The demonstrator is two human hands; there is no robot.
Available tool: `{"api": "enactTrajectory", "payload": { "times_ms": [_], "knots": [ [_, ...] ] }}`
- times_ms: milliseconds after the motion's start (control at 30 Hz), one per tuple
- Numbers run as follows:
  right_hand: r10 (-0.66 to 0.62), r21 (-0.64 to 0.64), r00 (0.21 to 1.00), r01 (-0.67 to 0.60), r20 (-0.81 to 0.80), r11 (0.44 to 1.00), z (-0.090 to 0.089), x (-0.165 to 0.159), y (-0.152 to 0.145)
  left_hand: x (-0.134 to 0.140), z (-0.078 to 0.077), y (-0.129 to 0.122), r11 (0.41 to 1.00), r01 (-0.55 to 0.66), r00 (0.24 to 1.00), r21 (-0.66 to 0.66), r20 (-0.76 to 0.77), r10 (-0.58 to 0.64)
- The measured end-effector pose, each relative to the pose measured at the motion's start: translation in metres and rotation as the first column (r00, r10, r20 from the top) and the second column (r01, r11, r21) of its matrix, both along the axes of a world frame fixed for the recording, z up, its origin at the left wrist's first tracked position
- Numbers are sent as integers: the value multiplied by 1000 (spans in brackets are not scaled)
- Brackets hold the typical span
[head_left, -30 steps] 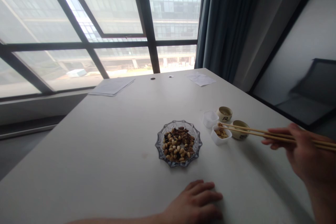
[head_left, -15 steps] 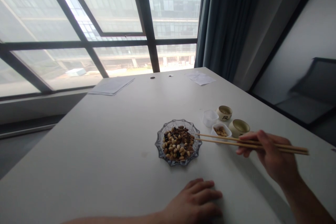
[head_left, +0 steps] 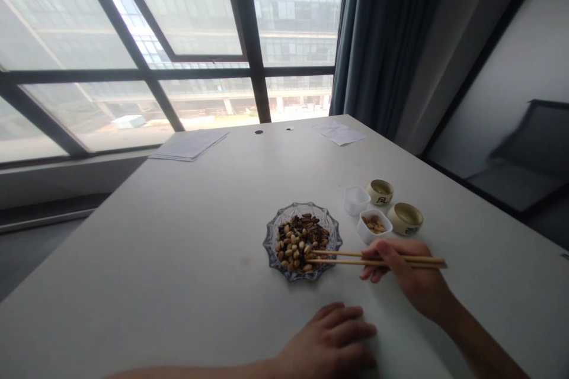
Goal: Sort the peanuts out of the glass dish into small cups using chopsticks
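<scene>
Lettering check, head feed: I can read no text with certainty. Toward the right edge of the tabletop, the farther cup carries a dark, character-like mark on its side; too small for me to name. The nearer cup bears another dark mark low on its wall, also illegible. Papers by the far left corner: no words I can make out.
</scene>
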State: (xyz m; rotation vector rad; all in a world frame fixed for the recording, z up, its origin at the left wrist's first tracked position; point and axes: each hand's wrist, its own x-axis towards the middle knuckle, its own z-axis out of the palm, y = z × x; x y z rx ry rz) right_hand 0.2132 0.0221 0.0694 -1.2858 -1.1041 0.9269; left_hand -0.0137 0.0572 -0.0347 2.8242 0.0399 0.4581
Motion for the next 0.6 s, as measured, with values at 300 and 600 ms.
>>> {"api": "enactTrajectory", "payload": {
  "times_ms": [300, 600],
  "knots": [
    [-169, 3, 985, 169, -42, 986, 3, 2, 0, 0, -1, 0, 1000, 4, 1000, -23, -21, -5],
    [-530, 165, 832, 553, -163, 817, 13, 89, -8, -1, -1, 1, 999, 8, 999, -46, -32, -10]
  ]
}}
